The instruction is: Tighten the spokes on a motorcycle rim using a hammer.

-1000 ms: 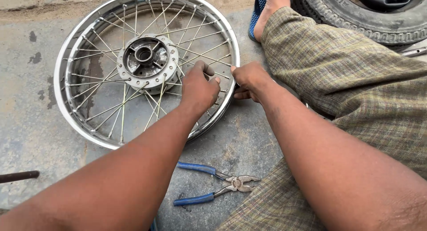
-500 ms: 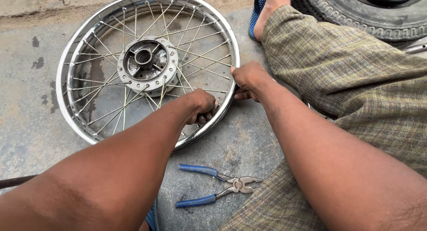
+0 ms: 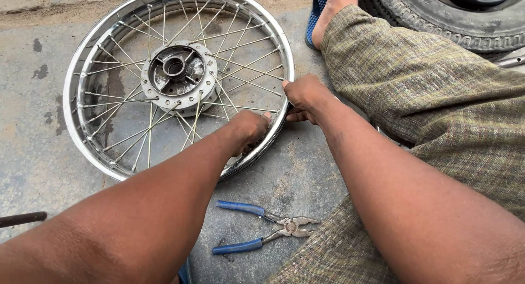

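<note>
On the near-right arc of the spoked wheel rim [image 3: 82,71], lying flat on concrete, left hand [image 3: 246,130] clenches the rim edge, right hand [image 3: 303,95] grips just beside it, pliers [image 3: 268,226] nearer the body.

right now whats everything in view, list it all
wheel: 1, silver spoked rim with a grey hub, flat on the ground, upper left
pliers: 1, blue handles, metal jaws open, on the ground below the wheel
tyre: 1, black, top right corner, partly cut off
rod: 1, dark, left edge on the ground, only its end shows
sandal: 1, blue, under the foot at top centre
ground: grey concrete, stained
checked cloth: olive-brown, over the person's legs, right side
foot: 1, bare, top centre
left hand: on the wheel's near rim, fingers curled at it
right hand: gripping the rim's right edge
</note>
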